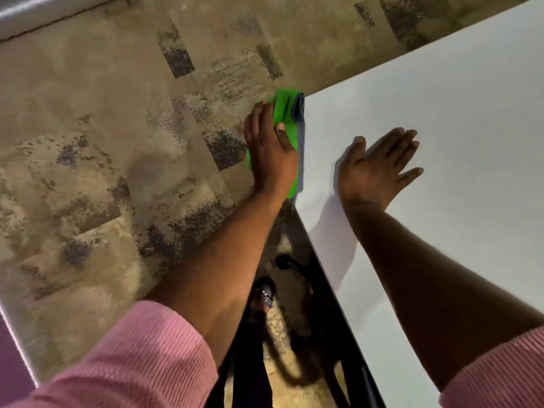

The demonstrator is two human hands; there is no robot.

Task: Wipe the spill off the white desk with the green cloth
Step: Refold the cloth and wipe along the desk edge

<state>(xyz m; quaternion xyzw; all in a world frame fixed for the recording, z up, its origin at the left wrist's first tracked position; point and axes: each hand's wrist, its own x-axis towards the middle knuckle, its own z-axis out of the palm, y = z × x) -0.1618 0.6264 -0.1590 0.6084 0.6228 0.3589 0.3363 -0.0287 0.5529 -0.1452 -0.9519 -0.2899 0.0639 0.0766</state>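
Note:
The white desk (441,113) fills the right side of the head view, its left edge running down the middle. My left hand (269,148) presses the green cloth (284,110) against that left edge, just below the desk's near-left corner, fingers spread over the cloth. The cloth hangs folded along the desk's side, with a grey layer next to the edge. My right hand (379,166) lies flat on the desk top, fingers apart, holding nothing. I see no spill on the desk top.
A beige carpet with dark patches (117,142) covers the floor to the left. Under the desk edge stand black chair or desk legs (294,290) and a sandalled foot (265,293). A pale strip (44,13) runs along the top left.

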